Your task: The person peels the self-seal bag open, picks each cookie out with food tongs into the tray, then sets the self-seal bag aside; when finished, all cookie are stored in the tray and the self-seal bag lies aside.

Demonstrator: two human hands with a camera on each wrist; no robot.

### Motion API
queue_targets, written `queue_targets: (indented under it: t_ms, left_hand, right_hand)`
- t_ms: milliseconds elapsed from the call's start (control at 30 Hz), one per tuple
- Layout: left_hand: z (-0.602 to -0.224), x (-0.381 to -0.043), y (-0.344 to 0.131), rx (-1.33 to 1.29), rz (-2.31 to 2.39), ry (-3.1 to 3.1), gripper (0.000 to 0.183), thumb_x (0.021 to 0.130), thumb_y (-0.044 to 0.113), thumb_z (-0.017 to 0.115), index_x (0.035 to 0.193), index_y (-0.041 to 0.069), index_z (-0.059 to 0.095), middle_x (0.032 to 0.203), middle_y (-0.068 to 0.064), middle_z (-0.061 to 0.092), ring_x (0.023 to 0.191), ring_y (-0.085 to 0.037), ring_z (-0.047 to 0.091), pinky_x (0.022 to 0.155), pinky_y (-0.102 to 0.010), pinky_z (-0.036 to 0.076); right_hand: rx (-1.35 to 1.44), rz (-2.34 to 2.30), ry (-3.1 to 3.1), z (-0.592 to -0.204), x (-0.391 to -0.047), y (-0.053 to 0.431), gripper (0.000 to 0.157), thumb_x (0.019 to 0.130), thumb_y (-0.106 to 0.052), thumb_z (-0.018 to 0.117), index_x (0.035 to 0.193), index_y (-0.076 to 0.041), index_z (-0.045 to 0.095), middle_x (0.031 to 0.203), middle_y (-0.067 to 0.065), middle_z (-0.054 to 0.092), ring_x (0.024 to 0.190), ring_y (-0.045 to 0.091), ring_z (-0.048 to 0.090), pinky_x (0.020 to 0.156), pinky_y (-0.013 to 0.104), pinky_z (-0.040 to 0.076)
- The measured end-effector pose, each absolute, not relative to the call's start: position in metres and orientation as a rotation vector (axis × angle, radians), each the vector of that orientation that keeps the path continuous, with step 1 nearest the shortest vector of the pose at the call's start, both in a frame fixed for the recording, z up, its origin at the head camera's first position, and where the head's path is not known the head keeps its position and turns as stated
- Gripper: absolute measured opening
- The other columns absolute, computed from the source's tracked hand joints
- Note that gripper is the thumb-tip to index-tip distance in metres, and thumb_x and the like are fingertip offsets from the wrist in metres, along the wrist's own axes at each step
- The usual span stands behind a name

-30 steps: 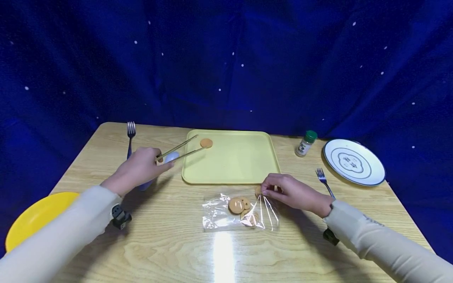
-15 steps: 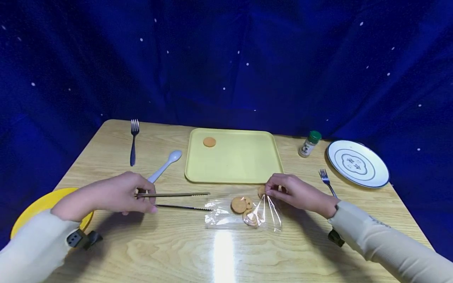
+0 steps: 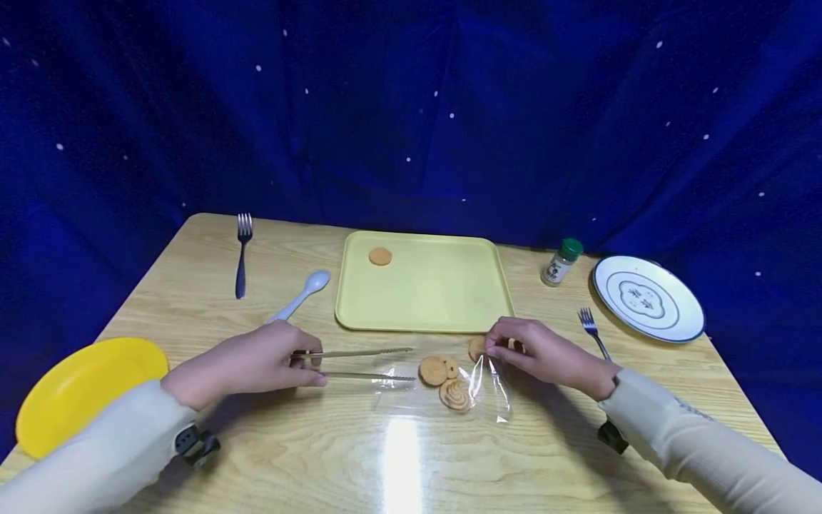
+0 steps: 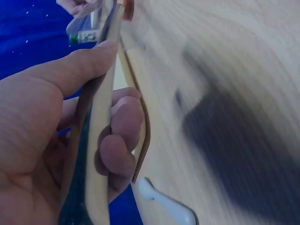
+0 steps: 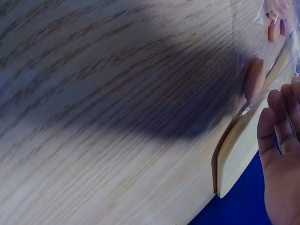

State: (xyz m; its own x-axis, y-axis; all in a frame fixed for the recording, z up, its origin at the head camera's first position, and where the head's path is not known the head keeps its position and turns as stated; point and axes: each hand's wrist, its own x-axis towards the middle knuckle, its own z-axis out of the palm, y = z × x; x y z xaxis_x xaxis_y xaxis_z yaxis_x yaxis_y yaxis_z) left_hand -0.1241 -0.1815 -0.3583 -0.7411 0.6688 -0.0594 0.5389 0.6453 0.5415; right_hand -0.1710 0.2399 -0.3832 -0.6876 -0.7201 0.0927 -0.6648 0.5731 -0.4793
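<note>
My left hand [image 3: 257, 363] grips a pair of metal tongs [image 3: 369, 353], whose spread tips reach over the left part of a clear plastic bag [image 3: 404, 405]. Inside the bag lie several round biscuits: a plain one [image 3: 432, 371], a swirled one [image 3: 454, 395] and others. At the bag's upper right edge, my right hand [image 3: 546, 355] pinches the film between thumb and fingers, close to another biscuit [image 3: 477, 348]. The left wrist view shows thumb and fingers curled round the tongs [image 4: 99, 126]. Behind the bag, one biscuit [image 3: 380, 256] rests on a yellow tray [image 3: 437, 289].
Left of the tray lie a pale blue spoon [image 3: 315, 283] and a fork [image 3: 241, 268]. A yellow plate [image 3: 83, 392] sits at the left edge. On the right are a green-capped shaker [image 3: 560, 264], another fork [image 3: 591, 327] and a white plate [image 3: 671, 296].
The tongs have released the biscuit on the tray. My left hand has pulled them back towards me, then right, over the bag. My right hand stays on the bag's edge.
</note>
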Motion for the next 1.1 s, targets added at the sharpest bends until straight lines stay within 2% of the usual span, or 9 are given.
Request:
queue_targets:
  t_ms: [233,500,1100]
  left_hand:
    - [-0.366,-0.127,-0.162,0.982,0.728,2.615,0.024,0.086,0.033,0.072,0.073,0.02,0.056,0.054,0.014,0.039,0.047,0.004,0.032,0.049,-0.017,0.031]
    - [-0.373,-0.128,-0.15,0.938,0.741,2.573,0.03,0.087,0.035,0.071,0.071,0.019,0.051,0.053,0.013,0.034,0.046,0.001,0.027,0.048,-0.016,0.027]
    - [-0.38,-0.125,-0.149,1.005,0.747,2.583,0.028,0.089,0.034,0.068,0.069,0.021,0.054,0.056,0.014,0.041,0.049,0.004,0.035,0.048,-0.016,0.032]
  right_hand:
    - [-1.175,-0.772,2.672,-0.383,-0.171,0.242,0.003,0.095,-0.018,0.062,0.095,-0.02,0.064,0.088,-0.014,0.06,0.08,0.0,0.053,0.07,0.024,0.049]
    - [-1.16,-0.777,2.672,-0.383,-0.17,0.243,0.004,0.096,-0.019,0.061,0.096,-0.022,0.063,0.088,-0.013,0.06,0.08,0.0,0.053,0.068,0.023,0.048]
    - [-1.078,-0.799,2.713,-0.388,-0.166,0.246,0.003,0.096,-0.024,0.061,0.096,-0.026,0.063,0.089,-0.015,0.061,0.082,0.0,0.055,0.069,0.022,0.048]
